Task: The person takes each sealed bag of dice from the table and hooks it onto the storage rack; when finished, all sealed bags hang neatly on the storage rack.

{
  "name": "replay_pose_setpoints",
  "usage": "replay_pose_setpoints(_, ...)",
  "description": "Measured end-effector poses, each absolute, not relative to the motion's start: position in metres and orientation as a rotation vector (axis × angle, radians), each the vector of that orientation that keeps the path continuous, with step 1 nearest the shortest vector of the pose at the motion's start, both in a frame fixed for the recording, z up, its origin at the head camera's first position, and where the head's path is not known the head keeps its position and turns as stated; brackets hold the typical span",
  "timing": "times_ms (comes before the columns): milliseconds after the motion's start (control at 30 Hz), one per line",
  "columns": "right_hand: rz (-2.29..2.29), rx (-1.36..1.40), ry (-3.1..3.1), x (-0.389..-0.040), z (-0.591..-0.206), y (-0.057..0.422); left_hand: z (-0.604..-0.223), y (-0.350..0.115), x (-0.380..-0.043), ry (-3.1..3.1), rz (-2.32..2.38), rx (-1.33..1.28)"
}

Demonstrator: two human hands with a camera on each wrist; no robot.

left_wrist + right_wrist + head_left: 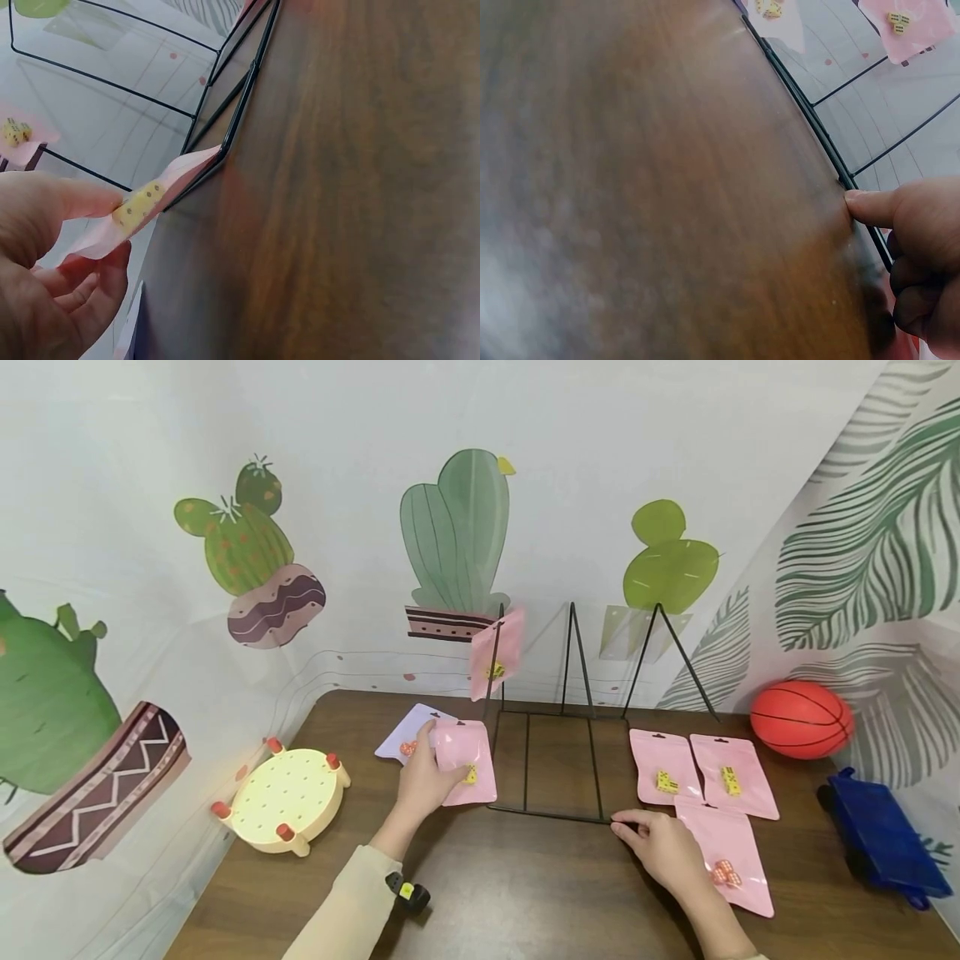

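My left hand (426, 783) pinches a pink pouch (465, 745) between thumb and fingers. Yellow dice (139, 206) show through its front, and its edge meets the rack's bar in the left wrist view. The black wire rack (546, 814) stands mid-table with three upright peaks. At its front right corner, my right hand (663, 847) grips the bar with thumb and index finger. Another pink pouch (506, 639) with yellow dice hangs on the rack's left peak. Behind my left hand lies a lilac pouch (396, 735) with orange dice, partly covered.
To the rack's right lie three pink pouches (731, 752) with dice, one partly behind my right hand. A red ball (802, 718) and a blue toy cart (885, 839) stand at the right edge. A yellow round stand (288, 789) with red-tipped legs is at left.
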State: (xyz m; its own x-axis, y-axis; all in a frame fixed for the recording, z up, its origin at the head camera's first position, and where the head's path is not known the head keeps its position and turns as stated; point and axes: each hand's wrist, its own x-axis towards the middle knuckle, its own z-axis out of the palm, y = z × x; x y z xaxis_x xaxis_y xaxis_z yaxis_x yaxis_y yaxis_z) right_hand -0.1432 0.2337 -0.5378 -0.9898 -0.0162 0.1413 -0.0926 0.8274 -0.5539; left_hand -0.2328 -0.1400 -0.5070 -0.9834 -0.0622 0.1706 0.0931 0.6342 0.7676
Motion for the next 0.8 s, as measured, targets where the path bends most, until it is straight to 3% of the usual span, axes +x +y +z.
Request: replay_pose_setpoints(800,0.880,0.097,-2.875,-0.142,-0.539,0.235,-0.484,-0.147,-0.182,-2.359,-1.469,-0.343)
